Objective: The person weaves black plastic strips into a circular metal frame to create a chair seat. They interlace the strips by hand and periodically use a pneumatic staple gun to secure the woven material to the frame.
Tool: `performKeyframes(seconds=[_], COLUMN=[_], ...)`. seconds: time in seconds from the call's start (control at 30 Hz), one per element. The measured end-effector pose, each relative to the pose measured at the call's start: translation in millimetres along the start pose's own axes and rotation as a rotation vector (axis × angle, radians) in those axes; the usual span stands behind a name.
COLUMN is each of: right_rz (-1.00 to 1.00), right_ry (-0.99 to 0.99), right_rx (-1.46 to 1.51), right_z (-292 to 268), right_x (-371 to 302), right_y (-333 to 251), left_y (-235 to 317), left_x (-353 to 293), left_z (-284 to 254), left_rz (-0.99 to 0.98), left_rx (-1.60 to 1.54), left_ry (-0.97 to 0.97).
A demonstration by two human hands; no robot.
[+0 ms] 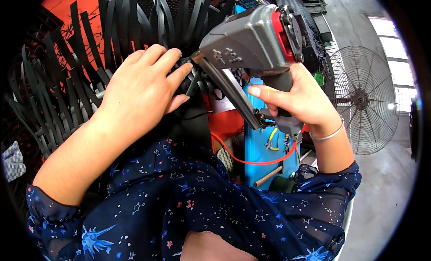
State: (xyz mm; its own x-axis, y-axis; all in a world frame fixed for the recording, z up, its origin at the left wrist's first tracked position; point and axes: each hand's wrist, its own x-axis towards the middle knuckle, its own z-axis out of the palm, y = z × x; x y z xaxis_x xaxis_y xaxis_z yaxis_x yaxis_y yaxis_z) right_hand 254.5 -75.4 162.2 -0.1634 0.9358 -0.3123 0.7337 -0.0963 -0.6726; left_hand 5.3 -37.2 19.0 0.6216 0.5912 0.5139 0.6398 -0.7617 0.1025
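My right hand [310, 97] is wrapped round the handle of a grey pneumatic staple gun [251, 41] with a red and black end cap. Its nose points left and meets the work close to my left fingertips. Many flat black plastic strips [76, 99] fan out from a piece of weaving, their loose ends sticking up and to the left. My left hand [139, 88] lies over the strips, fingers bent onto them and thumb below, holding them beside the nose. What sits under those fingers is mostly hidden.
A red air hose [251, 163] loops from the gun's handle to the left. On the blue surface [257, 149] lie yellow-handled pliers [272, 140] and a wooden stick [268, 176]. A large floor fan [361, 99] stands at the right. Checked cloth [14, 162] shows at far left.
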Motion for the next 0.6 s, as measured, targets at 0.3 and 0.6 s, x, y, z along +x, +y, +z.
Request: performKeyframes(seconds=[0.3, 0.6], right_rz=[0.026, 0.071], right_ry=[0.075, 0.037], right_rx=[-0.017, -0.011], right_z=[3, 3], right_x=[-2, 0], right_y=[-9, -11], left_y=[-4, -4], left_x=[3, 2], left_z=[5, 14], left_rz=[0.001, -0.014], left_rx=[-0.052, -0.063], left_ry=[0.004, -0.014])
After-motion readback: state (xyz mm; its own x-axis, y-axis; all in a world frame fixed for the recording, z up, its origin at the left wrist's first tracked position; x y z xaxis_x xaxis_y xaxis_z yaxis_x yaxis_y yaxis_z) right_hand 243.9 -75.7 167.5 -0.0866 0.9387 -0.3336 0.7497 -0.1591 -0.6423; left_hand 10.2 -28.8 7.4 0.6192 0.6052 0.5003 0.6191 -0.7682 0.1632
